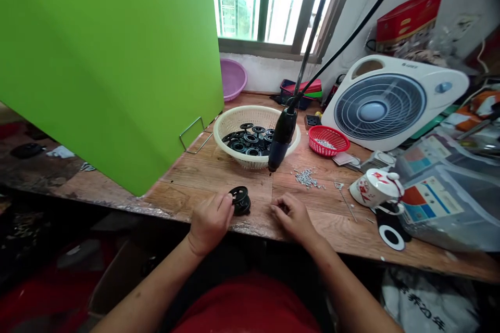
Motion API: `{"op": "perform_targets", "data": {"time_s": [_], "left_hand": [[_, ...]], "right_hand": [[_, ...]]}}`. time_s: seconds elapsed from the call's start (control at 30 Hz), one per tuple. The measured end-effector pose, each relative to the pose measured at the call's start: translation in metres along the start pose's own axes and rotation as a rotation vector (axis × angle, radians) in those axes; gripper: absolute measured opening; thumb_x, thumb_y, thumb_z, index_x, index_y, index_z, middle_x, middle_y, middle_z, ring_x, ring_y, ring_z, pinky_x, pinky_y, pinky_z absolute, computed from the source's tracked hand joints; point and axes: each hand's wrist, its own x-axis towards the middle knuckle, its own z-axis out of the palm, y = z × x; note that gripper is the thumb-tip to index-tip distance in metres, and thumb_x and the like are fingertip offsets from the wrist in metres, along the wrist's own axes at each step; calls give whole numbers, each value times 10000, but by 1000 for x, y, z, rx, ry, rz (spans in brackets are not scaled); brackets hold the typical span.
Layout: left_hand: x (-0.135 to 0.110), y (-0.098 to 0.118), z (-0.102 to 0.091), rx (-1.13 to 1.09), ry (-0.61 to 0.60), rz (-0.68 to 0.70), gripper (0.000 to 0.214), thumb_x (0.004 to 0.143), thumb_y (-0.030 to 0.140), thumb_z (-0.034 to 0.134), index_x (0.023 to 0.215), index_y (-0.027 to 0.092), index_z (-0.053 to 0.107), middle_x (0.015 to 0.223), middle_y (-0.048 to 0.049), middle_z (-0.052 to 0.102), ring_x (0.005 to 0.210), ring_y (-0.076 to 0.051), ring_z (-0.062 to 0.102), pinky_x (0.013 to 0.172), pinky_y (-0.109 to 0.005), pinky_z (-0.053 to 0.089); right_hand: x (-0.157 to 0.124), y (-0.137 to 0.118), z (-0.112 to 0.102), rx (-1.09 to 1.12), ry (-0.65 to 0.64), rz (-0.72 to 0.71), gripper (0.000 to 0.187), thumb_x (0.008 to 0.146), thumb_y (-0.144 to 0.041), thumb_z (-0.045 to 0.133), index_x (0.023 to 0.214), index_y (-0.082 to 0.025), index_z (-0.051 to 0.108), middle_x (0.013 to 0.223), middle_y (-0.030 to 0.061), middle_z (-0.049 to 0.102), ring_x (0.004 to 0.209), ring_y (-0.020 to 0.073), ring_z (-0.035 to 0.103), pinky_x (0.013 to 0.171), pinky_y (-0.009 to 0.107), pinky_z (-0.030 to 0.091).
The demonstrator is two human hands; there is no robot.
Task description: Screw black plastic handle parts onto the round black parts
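My left hand (211, 218) is closed on the edge of a black round plastic part (239, 194), tilted over a dark base at the table's front edge. To its right, my right hand (292, 214) rests at the table edge with fingers curled; whether something small is in them is hidden. Above and between the hands hangs a black electric screwdriver (282, 138) on a cable, its tip pointing down. A cream basket (230, 114) behind it holds several black round parts (251, 138). Small silver screws (307, 178) lie in a loose pile right of the screwdriver.
A green panel (117, 62) stands along the left side, with a bent wire stand (195, 138) beside it. On the right are a red basket (328, 150), a white box fan (385, 104), a lidded mug (373, 188) and clear plastic bins (449, 203). A purple basin (233, 80) sits under the window.
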Motion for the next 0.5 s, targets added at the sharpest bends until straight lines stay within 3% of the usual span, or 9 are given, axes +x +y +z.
{"op": "perform_targets", "data": {"time_s": [0.1, 0.17, 0.27, 0.37, 0.5], "left_hand": [[-12, 7, 13, -361, 11, -147, 160, 863, 138, 433, 992, 189, 513, 925, -84, 611, 896, -203, 595, 789, -316, 466], [-13, 5, 18, -590, -31, -245, 290, 842, 144, 484, 1125, 194, 445, 1085, -102, 581, 1040, -207, 563, 906, -340, 445], [-4, -7, 25, -833, -240, -268, 591, 804, 224, 602, 1313, 189, 303, 1242, -126, 521, 1148, -222, 516, 1001, -377, 389], [5, -18, 33, -849, -382, -152, 602, 757, 310, 684, 1278, 196, 406, 1164, -104, 558, 1099, -233, 517, 979, -386, 392], [11, -16, 37, -683, -390, -28, 289, 765, 340, 668, 1000, 184, 606, 990, -92, 582, 996, -249, 503, 909, -392, 412]], "right_hand": [[-1, -9, 25, 55, 13, 2, 119, 838, -252, 560, 762, -175, 609, 747, 32, 580, 707, 159, 536, 645, 266, 417], [0, -10, 33, 77, 37, 21, 115, 840, -245, 562, 768, -173, 616, 753, 31, 585, 717, 157, 545, 657, 263, 422], [0, -10, 37, 93, 45, 31, 120, 841, -247, 563, 768, -168, 618, 748, 27, 585, 714, 155, 552, 657, 259, 422], [-1, -10, 35, 113, 38, 20, 121, 841, -256, 567, 781, -164, 618, 753, 27, 586, 701, 151, 547, 652, 259, 422], [-5, -10, 33, 123, 33, 15, 127, 846, -271, 563, 791, -165, 606, 767, 28, 586, 712, 154, 545, 660, 262, 416]]}}
